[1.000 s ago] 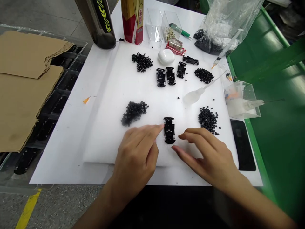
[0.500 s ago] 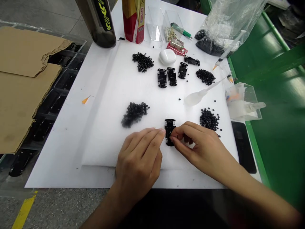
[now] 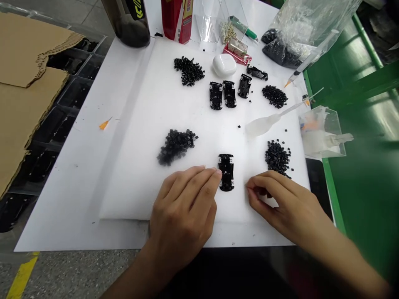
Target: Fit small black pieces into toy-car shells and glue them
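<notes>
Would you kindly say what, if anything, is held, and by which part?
The left hand seems only to touch the black car-shaped piece at its left edge. The right hand is pinched closed; whether it grips something tiny cannot be told.

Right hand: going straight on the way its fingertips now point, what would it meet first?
Probably the near part of the black miniature car chassis, just left of the right hand, though depth is unclear here.
</notes>
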